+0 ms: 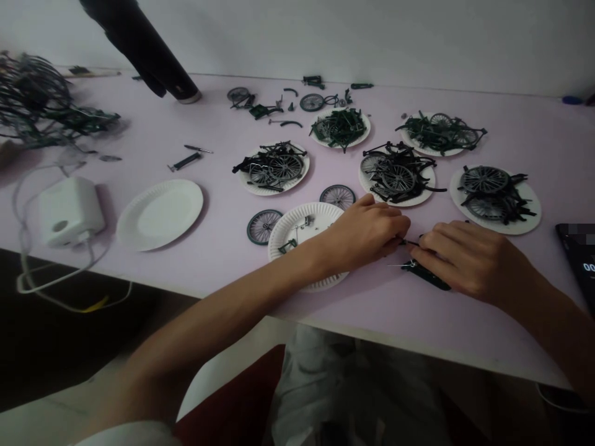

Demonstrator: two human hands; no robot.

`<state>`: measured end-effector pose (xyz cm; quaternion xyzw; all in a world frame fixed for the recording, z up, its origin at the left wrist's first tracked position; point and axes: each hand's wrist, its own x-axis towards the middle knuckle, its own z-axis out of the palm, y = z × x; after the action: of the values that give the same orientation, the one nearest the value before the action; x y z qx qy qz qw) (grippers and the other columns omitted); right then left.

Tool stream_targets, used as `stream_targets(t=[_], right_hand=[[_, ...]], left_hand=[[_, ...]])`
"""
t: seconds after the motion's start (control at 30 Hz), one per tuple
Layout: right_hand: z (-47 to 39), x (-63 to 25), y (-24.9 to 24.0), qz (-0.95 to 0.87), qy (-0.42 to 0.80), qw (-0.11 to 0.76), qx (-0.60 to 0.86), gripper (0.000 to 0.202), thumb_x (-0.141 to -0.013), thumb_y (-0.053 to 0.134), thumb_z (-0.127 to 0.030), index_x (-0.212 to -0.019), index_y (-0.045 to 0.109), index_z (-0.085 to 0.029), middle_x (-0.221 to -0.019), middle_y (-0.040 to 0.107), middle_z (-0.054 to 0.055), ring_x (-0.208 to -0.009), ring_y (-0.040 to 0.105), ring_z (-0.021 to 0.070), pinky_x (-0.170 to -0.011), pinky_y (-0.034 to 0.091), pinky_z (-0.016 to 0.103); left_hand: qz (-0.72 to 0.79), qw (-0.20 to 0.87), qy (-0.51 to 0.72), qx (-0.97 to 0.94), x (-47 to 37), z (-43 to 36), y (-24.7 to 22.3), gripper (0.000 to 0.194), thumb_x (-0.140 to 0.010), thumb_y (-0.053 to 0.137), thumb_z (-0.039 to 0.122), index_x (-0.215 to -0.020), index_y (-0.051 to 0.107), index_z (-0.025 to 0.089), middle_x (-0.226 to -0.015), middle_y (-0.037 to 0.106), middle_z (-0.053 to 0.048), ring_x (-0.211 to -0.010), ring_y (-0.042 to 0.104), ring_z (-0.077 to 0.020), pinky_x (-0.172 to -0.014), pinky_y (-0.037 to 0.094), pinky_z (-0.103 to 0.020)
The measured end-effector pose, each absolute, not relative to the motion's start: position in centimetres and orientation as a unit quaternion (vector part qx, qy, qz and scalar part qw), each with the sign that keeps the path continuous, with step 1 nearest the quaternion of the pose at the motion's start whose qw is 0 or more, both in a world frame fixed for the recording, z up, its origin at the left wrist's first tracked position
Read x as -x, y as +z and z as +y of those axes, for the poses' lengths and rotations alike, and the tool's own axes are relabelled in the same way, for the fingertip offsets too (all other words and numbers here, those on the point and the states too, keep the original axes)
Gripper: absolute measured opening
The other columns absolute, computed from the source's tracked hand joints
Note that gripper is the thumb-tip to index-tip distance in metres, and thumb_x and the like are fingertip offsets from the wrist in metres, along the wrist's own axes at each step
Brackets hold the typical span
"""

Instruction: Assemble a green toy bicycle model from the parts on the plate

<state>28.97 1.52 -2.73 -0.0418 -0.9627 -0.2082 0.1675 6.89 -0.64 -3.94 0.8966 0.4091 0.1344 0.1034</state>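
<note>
Both of my hands are close together above the front right of the table. My left hand [372,228] is closed, its fingertips pinching one end of a thin dark piece [408,243]. My right hand [465,255] is closed at the other end of that piece; its kind is hidden by the fingers. Beneath my right hand shows a dark green part [430,277] with a thin metal pin sticking out to the left. Under my left forearm sits a white paper plate [277,230] with small metal and green pieces. Two toy bicycle wheels [263,227] lie against that plate's edge.
Several paper plates with dark bicycle parts [279,168] stand behind my hands. Another paper plate [160,214] and a white charger [69,210] with a cable are at left. A black cylinder [149,56] leans at the back. A phone [579,260] lies far right.
</note>
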Motion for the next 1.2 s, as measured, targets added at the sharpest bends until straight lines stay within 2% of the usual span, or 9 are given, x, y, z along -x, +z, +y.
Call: stream_targets(t=[0.13, 0.5, 0.7, 0.9, 1.0, 1.07, 1.2], right_hand=[[1.5, -29.0, -2.8, -0.966, -0.193, 0.165, 0.047, 0.019, -0.088, 0.061, -0.002, -0.078, 0.068, -0.016, -0.077, 0.067, 0.006, -0.072, 0.057, 0.0199, -0.059, 0.040, 0.035], [1.4, -28.9, -2.3, -0.972, -0.148, 0.171, 0.058, 0.027, -0.092, 0.051, 0.001, -0.080, 0.068, -0.016, -0.078, 0.068, 0.007, -0.070, 0.059, 0.0206, -0.059, 0.041, 0.035], [1.3, -29.2, -2.6, -0.979, -0.095, 0.167, 0.073, 0.026, -0.093, 0.050, -0.001, -0.085, 0.069, -0.018, -0.086, 0.070, 0.006, -0.080, 0.062, 0.0211, -0.065, 0.043, 0.035], [1.4, -29.6, -2.8, -0.981, -0.056, 0.158, 0.101, 0.026, -0.094, 0.049, -0.003, -0.089, 0.069, -0.018, -0.089, 0.070, 0.007, -0.080, 0.062, 0.0210, -0.068, 0.046, 0.035], [1.4, -30.0, -2.9, -0.979, -0.025, 0.155, 0.131, 0.023, -0.094, 0.051, -0.005, -0.103, 0.067, -0.018, -0.095, 0.068, 0.007, -0.083, 0.062, 0.0204, -0.073, 0.049, 0.035], [1.3, -30.2, -2.7, -0.973, -0.027, 0.178, 0.145, 0.024, -0.093, 0.054, -0.004, -0.109, 0.066, -0.016, -0.096, 0.068, 0.008, -0.084, 0.063, 0.0204, -0.075, 0.050, 0.035], [0.7, -29.8, -2.3, -0.959, -0.018, 0.237, 0.153, 0.022, -0.090, 0.059, -0.006, -0.108, 0.065, -0.015, -0.092, 0.068, 0.008, -0.082, 0.063, 0.0195, -0.074, 0.051, 0.034]], left_hand=[[0.411, 0.105, 0.129, -0.896, -6.9, -0.6, -3.9, 0.013, -0.096, 0.052, 0.017, -0.089, 0.062, 0.016, -0.097, 0.069, -0.004, -0.085, 0.060, -0.0170, -0.083, 0.034, -0.032], [0.412, 0.079, 0.119, -0.900, -6.9, -0.8, -3.9, 0.016, -0.099, 0.050, 0.020, -0.089, 0.061, 0.016, -0.096, 0.068, -0.004, -0.083, 0.060, -0.0180, -0.082, 0.035, -0.033], [0.412, 0.075, 0.112, -0.901, -7.0, -0.8, -3.8, 0.015, -0.098, 0.050, 0.019, -0.090, 0.061, 0.016, -0.098, 0.068, -0.005, -0.085, 0.061, -0.0180, -0.082, 0.035, -0.033], [0.418, 0.076, 0.123, -0.897, -6.8, -0.7, -3.6, 0.014, -0.099, 0.050, 0.020, -0.093, 0.062, 0.016, -0.097, 0.069, -0.005, -0.085, 0.061, -0.0176, -0.083, 0.035, -0.033], [0.417, 0.106, 0.124, -0.894, -6.1, -1.0, -2.4, 0.010, -0.099, 0.054, 0.021, -0.097, 0.062, 0.015, -0.098, 0.070, -0.004, -0.083, 0.061, -0.0167, -0.085, 0.036, -0.033], [0.391, 0.165, 0.095, -0.900, -5.7, -1.3, -1.4, 0.008, -0.098, 0.058, 0.022, -0.096, 0.063, 0.016, -0.097, 0.070, -0.002, -0.079, 0.061, -0.0150, -0.082, 0.037, -0.031], [0.374, 0.201, 0.060, -0.903, -5.8, -1.9, -0.9, 0.010, -0.092, 0.069, 0.025, -0.098, 0.064, 0.018, -0.094, 0.071, -0.001, -0.077, 0.062, -0.0156, -0.075, 0.038, -0.029]])
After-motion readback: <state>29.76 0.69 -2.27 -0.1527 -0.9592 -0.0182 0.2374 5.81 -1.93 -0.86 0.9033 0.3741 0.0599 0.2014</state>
